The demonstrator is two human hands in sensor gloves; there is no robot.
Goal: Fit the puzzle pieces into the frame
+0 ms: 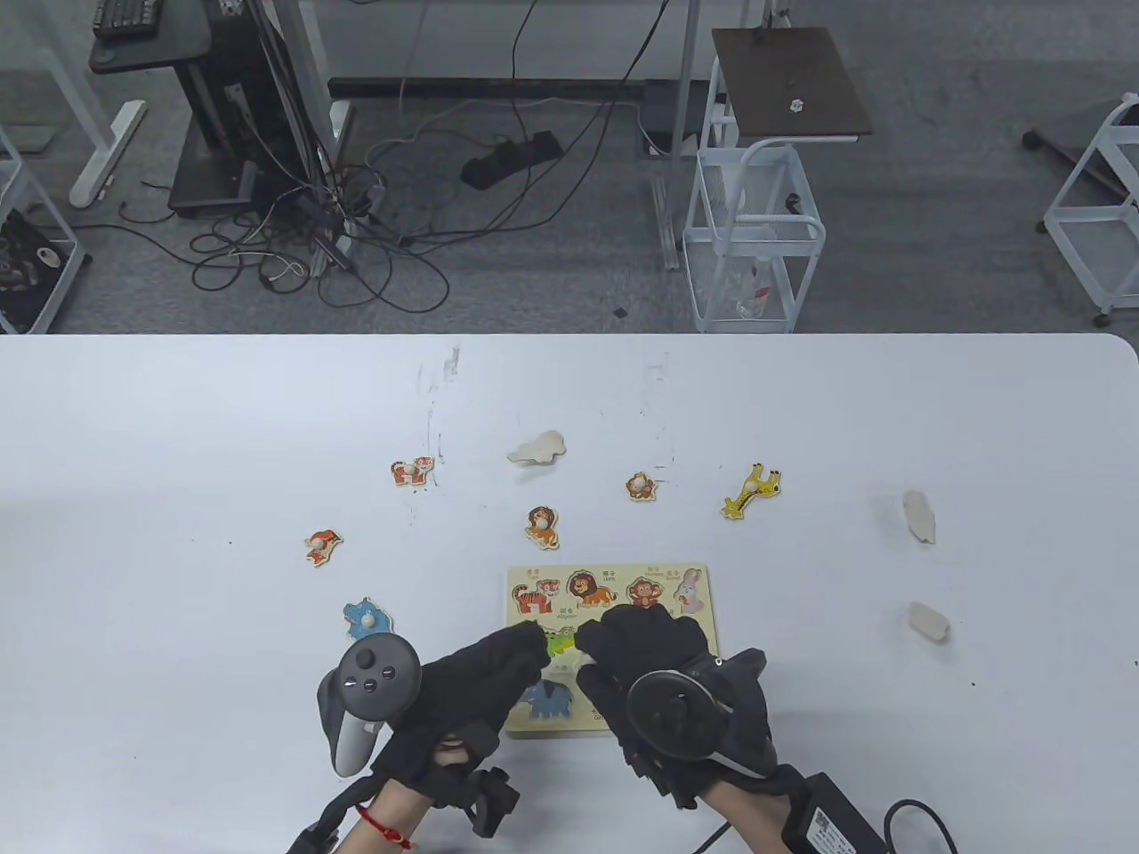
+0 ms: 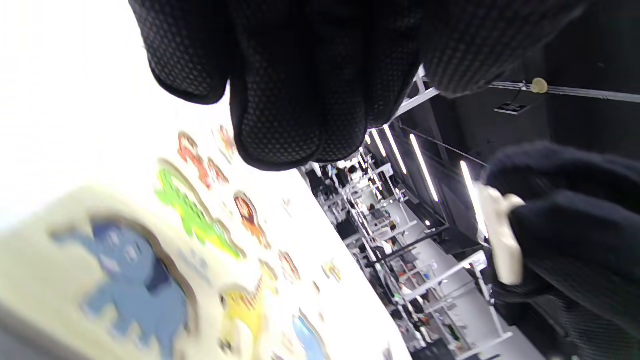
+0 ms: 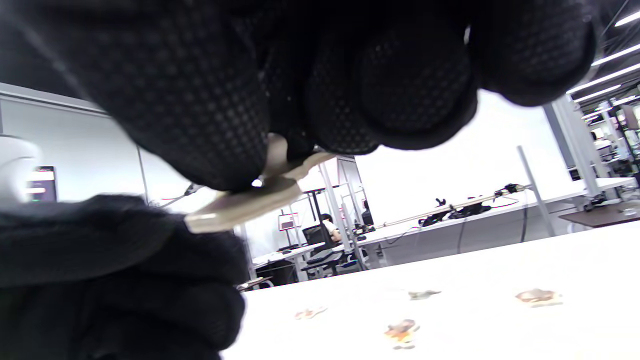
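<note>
A pale puzzle piece (image 3: 250, 205) is pinched in the curled fingers of the right hand (image 1: 654, 654), its flat face turned edge-on in the right wrist view, so the picture side cannot be read. In the table view that piece is hidden altogether under the glove, low in the centre of the frame, above the puzzle frame (image 1: 614, 649).

The left hand (image 1: 485, 672) is brought in just beside the right, fingertips bent toward the green crocodile slot (image 1: 561, 642). Whether the piece is touched by it cannot be told; nothing is seen gripped in it.

The deciding relation: the held piece hangs directly over the board's middle row, and the right hand is plainly the nearer one. Its long axis is seen running roughly level in the right wrist view and upright in the tilted left wrist view (image 2: 500, 240); a match with any recess is judged uncertain.

Loose pieces are scattered higher up the white table (image 1: 178, 445): a tiger (image 1: 413, 471), a lion (image 1: 541, 526), a giraffe (image 1: 752, 491), a blue hippo (image 1: 365, 618).
</note>
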